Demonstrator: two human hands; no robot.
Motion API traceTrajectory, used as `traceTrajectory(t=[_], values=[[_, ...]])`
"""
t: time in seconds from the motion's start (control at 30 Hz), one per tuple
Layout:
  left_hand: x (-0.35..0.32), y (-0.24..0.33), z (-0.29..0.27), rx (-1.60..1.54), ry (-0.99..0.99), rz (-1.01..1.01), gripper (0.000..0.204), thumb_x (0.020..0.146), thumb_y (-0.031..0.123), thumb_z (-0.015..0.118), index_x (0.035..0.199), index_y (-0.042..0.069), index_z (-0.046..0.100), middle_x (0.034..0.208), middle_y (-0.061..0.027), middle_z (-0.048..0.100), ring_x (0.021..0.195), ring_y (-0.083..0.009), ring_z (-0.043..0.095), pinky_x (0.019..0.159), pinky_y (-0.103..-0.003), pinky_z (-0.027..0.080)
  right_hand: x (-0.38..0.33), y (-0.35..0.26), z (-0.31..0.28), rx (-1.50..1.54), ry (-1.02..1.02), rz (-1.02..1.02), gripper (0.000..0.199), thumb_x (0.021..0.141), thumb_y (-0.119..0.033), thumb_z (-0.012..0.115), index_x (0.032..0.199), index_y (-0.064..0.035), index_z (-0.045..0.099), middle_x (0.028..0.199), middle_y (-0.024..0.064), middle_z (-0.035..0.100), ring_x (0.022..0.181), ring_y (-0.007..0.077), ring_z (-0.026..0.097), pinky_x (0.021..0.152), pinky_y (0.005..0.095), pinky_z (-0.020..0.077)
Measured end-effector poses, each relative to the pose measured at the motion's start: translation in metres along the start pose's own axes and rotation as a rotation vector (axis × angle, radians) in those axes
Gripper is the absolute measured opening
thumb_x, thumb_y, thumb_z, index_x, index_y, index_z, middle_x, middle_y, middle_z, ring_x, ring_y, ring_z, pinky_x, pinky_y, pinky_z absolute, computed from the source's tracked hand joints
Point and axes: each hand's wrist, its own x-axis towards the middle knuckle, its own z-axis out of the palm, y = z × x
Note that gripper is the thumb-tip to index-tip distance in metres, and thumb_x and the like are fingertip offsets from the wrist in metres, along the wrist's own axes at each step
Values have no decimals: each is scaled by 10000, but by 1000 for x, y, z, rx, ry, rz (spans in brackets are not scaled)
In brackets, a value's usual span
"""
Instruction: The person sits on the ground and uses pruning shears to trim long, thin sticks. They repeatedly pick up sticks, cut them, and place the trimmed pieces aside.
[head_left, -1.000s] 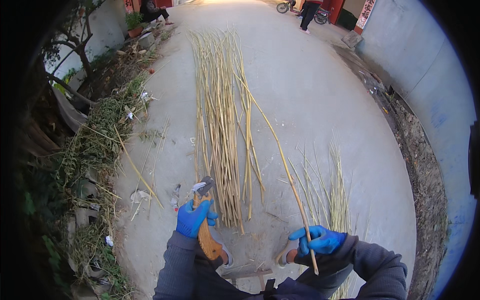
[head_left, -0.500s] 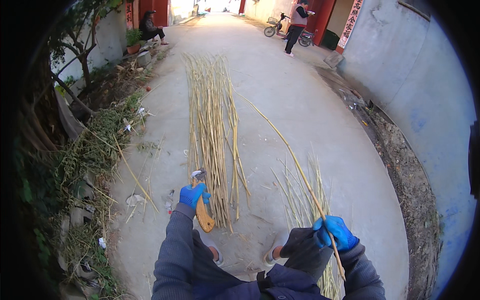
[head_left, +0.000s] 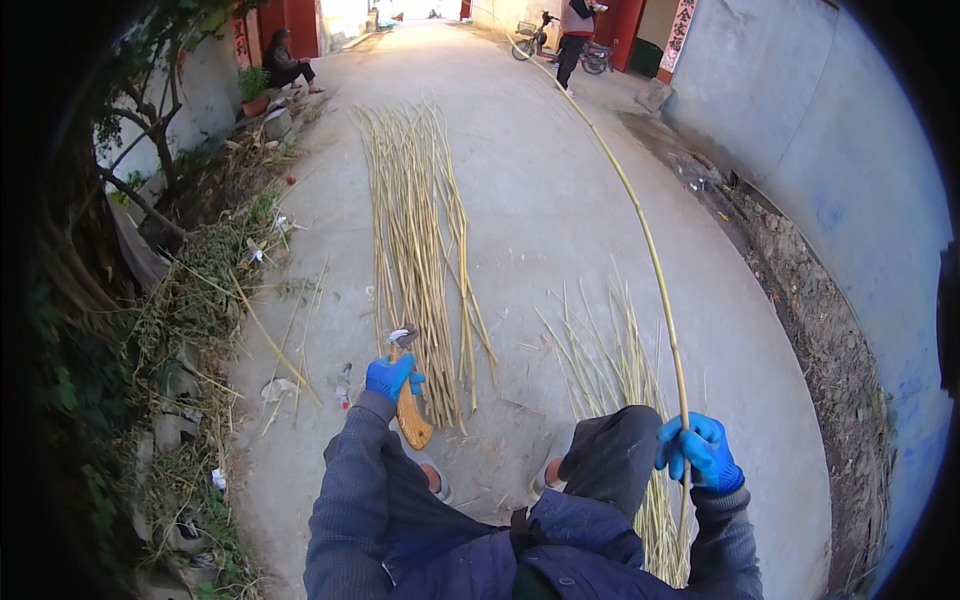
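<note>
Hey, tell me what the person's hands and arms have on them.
The left hand and right hand wear bright blue gloves, deeper blue toward the wrists. Long, dark grey sleeves with a textured weave cover the forearms.

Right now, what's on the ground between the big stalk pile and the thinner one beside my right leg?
In the head view, just grey concrete with a few small scattered scraps separates the big stalk pile from the thinner stalk pile.
</note>
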Motion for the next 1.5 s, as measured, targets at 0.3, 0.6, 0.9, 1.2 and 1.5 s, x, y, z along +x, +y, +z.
traceTrajectory(t=[0.3, 0.6, 0.9, 1.2, 1.5], values=[[-191, 46, 59, 198, -545, -137, 305, 939, 230, 629, 1080, -40, 615, 793, -131, 689, 645, -165, 673, 583, -292, 568, 119, 15, 73, 35, 68, -160, 311, 987, -243, 544, 1115, 30, 617, 697, 72, 648, 592, 108, 615, 516, 215, 473], [-247, 36, 83, 263, -644, -222, 319, 924, 246, 648, 1060, -41, 609, 816, -113, 700, 717, -148, 692, 641, -285, 566, 139, 18, 106, 52, 215, -220, 286, 985, -213, 541, 1108, 32, 622, 671, 75, 638, 591, 111, 630, 472, 202, 476], [-249, 28, 101, 458, -631, -23, 324, 894, 262, 662, 1020, -33, 621, 781, -104, 712, 697, -143, 694, 639, -293, 549, 128, 23, 113, 85, 240, -188, 262, 969, -205, 570, 1093, 16, 636, 700, 78, 651, 553, 105, 616, 471, 212, 473], [-243, 19, 98, 678, -593, 114, 403, 821, 358, 722, 959, -15, 657, 710, -159, 667, 651, -203, 686, 604, -338, 529, 97, 48, 129, 139, 198, 2, 196, 915, -199, 648, 998, -22, 627, 726, 37, 625, 583, 79, 593, 530, 240, 505], [-258, 7, 108, 570, -696, 2, 406, 819, 314, 730, 1023, -29, 659, 743, -142, 692, 673, -163, 694, 630, -313, 541, 69, 67, 119, 194, 173, 51, 221, 918, -218, 642, 1018, -21, 629, 759, 64, 654, 633, 85, 615, 545, 235, 502]])
